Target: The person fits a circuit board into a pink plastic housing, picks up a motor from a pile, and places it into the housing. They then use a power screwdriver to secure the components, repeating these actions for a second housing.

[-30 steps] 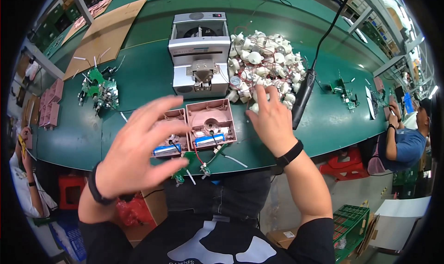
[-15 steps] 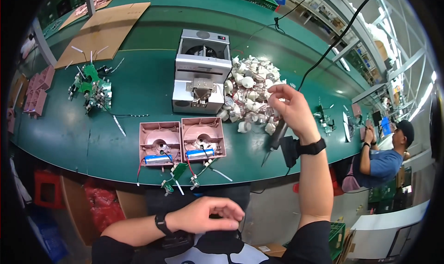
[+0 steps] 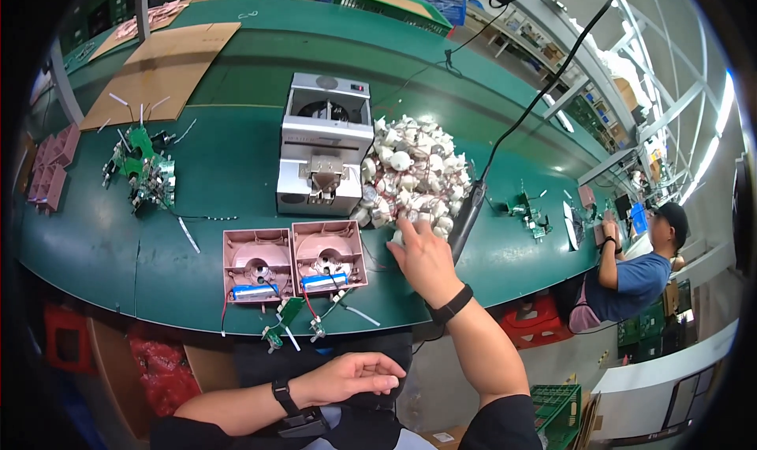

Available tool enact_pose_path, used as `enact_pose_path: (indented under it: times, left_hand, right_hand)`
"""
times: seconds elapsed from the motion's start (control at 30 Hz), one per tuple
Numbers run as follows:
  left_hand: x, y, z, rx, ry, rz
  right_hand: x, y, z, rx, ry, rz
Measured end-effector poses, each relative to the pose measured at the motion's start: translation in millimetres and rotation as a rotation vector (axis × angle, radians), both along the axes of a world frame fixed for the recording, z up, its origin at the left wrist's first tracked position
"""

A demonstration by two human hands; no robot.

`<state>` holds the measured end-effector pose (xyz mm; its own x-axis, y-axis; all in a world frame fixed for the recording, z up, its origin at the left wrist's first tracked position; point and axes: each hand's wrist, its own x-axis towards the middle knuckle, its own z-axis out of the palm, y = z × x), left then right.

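Observation:
My right hand (image 3: 430,268) reaches down to the near edge of a heap of white round plastic parts with thin wires (image 3: 418,162). Its thumb and fingers close around one small white part there; the fingertips are partly hidden. Left of it are two pink plastic housings (image 3: 258,253) (image 3: 347,249), side by side. Each has a blue battery (image 3: 254,291) (image 3: 325,281) along its near side. Green circuit boards (image 3: 290,309) lie by their near edges, at the table edge. My left hand (image 3: 351,377) hovers before my body, empty, with fingers loosely bent and apart from the thumb.
A silver-grey machine (image 3: 325,154) stands behind the housings. A black corded electric screwdriver (image 3: 471,213) hangs right of the heap. Circuit boards (image 3: 146,170) and a cardboard sheet (image 3: 158,75) lie at left. A co-worker (image 3: 639,268) sits at far right.
My right hand has come down and left from the air beside the screwdriver to the heap's near edge. The left hand stays low, nearly unchanged. The view has shifted slightly.

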<state>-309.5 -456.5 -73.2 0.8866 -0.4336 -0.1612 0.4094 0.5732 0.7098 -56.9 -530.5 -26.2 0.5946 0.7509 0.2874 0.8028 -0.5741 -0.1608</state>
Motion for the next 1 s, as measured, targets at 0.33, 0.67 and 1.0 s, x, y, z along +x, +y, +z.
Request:
enact_pose_path:
  times: [0.33,0.67,1.0]
  left_hand:
    - [-8.5,2.3,-5.5,-0.157,0.01,0.04]
    - [65.9,-15.1,36.8,-0.533,0.248,0.368]
    - [62.4,-17.3,3.1,-0.476,0.259,0.344]
  right_hand:
    - [25.9,-15.2,133.1,0.884,0.767,0.051]
    - [-85.2,-61.6,46.0,0.558,0.281,0.152]
    - [-78.4,-91.0,37.5,0.39,0.467,0.294]
